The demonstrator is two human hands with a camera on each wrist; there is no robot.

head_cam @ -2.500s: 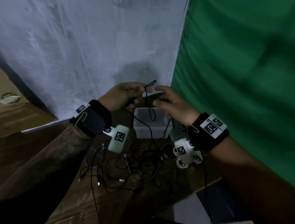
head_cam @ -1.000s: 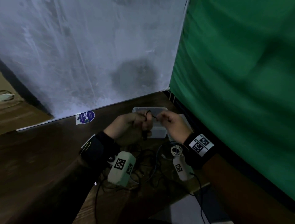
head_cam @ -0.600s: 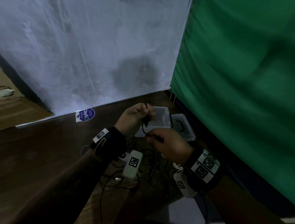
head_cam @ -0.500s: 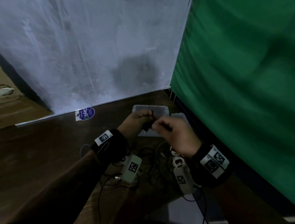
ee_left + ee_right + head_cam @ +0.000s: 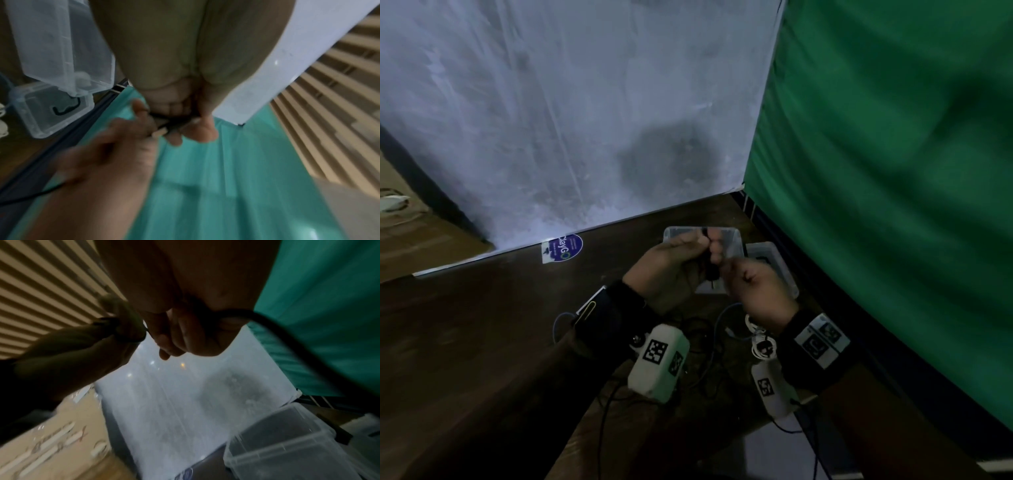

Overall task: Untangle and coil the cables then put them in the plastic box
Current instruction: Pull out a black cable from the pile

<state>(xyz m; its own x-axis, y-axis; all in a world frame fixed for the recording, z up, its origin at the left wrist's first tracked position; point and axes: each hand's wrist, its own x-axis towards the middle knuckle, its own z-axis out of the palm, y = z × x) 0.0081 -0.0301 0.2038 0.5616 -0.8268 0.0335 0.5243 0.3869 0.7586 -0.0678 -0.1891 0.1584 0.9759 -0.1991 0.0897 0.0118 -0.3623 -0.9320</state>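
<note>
My left hand (image 5: 688, 253) grips a small bundle of black cable (image 5: 711, 267) above the clear plastic box (image 5: 729, 236). My right hand (image 5: 736, 270) is close beside it, fingers curled round the same black cable (image 5: 267, 321), which trails back past the wrist. In the left wrist view the left hand's fingers (image 5: 197, 128) pinch the dark coil (image 5: 174, 121) while the right hand (image 5: 131, 126) meets it from the left. The box (image 5: 61, 48) looks empty. A tangle of dark cables (image 5: 702, 346) lies on the wooden table below my wrists.
The box's lid (image 5: 774, 260) lies to its right, near a green curtain (image 5: 876, 171). A white coiled cable (image 5: 760, 339) sits under my right wrist. A white sheet (image 5: 585, 120) hangs behind the table, with a blue sticker (image 5: 565, 248) at its foot.
Both hands came down from in front of the white sheet to just over the box. The long hanging stretch of black cable is now gathered into a small bundle in the left hand.
</note>
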